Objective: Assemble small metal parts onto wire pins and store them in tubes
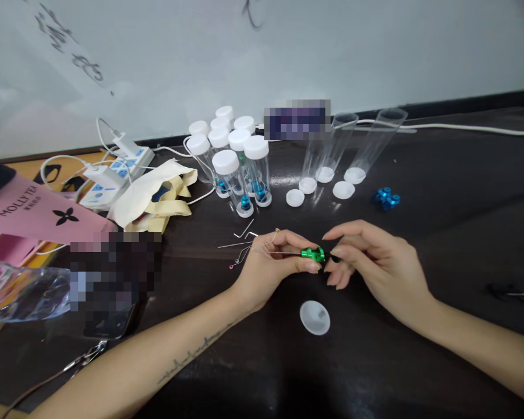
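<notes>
My left hand (273, 259) is closed on a small green metal part (312, 254), held between thumb and fingers. Thin metal wires (242, 256) stick out on its left side, one running to the green part. Facing it, my right hand (371, 262) pinches a small black piece (334, 258) at the green part's right end; its exact shape is mostly covered by the fingers. Below the hands lies a small white dish (315, 318) with tiny dark bits in it. Two bent hex keys (243, 228) rest just beyond my left hand.
Capped clear tubes (227, 169) with blue parts stand at the back. Open tubes (375, 145) and white caps (343, 190) are right of them, near several blue metal parts (387, 198). Leftward are a power strip (126, 169), a cloth bag (157, 195) and a pink cup (43, 209).
</notes>
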Tool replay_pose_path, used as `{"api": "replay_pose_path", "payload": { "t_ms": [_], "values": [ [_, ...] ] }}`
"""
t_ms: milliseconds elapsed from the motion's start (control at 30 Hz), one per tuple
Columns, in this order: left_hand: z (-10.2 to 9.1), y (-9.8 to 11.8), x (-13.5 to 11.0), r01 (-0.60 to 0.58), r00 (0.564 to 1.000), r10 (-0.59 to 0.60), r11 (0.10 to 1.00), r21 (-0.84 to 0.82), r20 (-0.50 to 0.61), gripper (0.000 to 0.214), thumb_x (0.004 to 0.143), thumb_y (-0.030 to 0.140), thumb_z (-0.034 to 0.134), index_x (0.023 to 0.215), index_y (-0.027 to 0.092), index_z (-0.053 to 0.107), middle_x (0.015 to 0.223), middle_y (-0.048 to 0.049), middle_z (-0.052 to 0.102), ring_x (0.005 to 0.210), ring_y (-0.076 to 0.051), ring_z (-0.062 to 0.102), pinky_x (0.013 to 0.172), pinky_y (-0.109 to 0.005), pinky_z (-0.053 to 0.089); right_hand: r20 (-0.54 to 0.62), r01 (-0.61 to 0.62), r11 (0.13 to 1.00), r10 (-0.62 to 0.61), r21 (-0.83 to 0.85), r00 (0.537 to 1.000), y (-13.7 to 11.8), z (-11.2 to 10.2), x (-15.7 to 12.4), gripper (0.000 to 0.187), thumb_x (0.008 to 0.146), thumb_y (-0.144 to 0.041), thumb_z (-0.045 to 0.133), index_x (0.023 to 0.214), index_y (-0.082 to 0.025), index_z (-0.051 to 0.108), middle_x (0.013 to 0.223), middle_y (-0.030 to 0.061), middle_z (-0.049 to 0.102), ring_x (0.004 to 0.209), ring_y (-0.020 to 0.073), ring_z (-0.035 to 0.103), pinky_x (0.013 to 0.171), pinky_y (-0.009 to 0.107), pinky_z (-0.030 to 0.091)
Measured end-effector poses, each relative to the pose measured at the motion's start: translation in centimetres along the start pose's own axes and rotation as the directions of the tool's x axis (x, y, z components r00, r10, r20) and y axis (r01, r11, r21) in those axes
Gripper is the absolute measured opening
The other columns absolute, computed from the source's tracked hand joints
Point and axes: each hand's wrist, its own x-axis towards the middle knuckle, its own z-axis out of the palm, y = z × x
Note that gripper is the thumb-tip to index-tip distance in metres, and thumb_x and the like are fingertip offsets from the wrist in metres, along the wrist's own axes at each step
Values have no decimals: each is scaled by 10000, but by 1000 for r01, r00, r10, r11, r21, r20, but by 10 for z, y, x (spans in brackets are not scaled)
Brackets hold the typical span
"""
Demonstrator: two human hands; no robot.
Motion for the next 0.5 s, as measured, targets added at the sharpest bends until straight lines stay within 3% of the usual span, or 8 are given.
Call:
{"api": "replay_pose_path", "payload": {
  "t_ms": [300,500],
  "values": [
    [1,2,0,44,999,-44,999,-5,16,197,627,138,841,787,171,730,825,-11,736,750,-125,672,748,-270,536,40,-89,994,87,60,995,3,2,-1,212,966,-374,545,1079,-195,531,515,-47,648,353,142,636,314,172,513],
    [2,5,0,74,995,-81,992,-103,-57,187,655,166,830,816,156,735,740,-5,721,663,-101,655,712,-240,528,53,1,996,-6,90,999,4,4,-1,278,1006,-419,442,1173,-206,505,661,-1,685,479,146,669,424,236,562]
  ]
}}
